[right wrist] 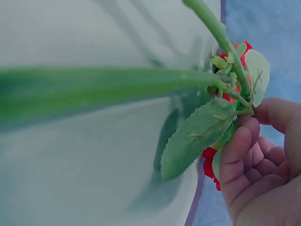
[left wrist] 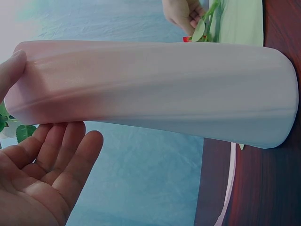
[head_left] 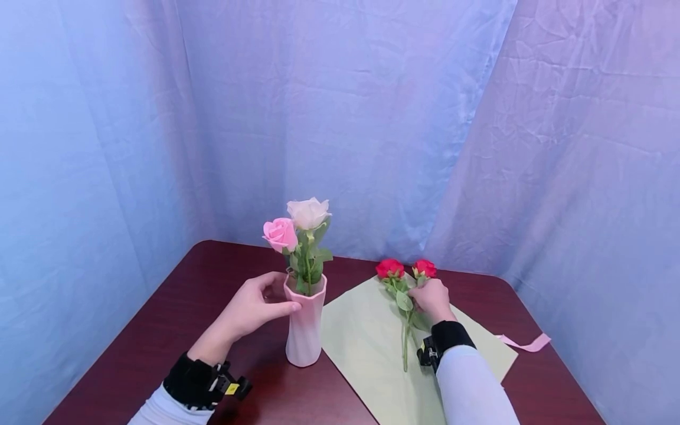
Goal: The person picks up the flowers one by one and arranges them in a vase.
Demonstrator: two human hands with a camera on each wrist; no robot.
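A pink-to-white vase (head_left: 305,330) stands upright on the table, holding a pink rose (head_left: 280,234) and a white rose (head_left: 309,213). My left hand (head_left: 260,306) holds the vase near its rim, thumb on the near side; in the left wrist view its fingers (left wrist: 70,150) rest along the opposite side. To the right, my right hand (head_left: 432,299) pinches a red rose (head_left: 425,268) by its stem among the leaves. A second red rose (head_left: 390,268) lies close beside it, stems crossing. The right wrist view shows thumb and forefinger meeting where a serrated leaf (right wrist: 200,136) joins the stem.
A pale green sheet of paper (head_left: 361,342) is spread under the red roses, its left corner close to the vase. Beyond its right side a pink ribbon (head_left: 526,343) lies on the dark red table (head_left: 223,265). Blue curtains (head_left: 340,118) hang behind.
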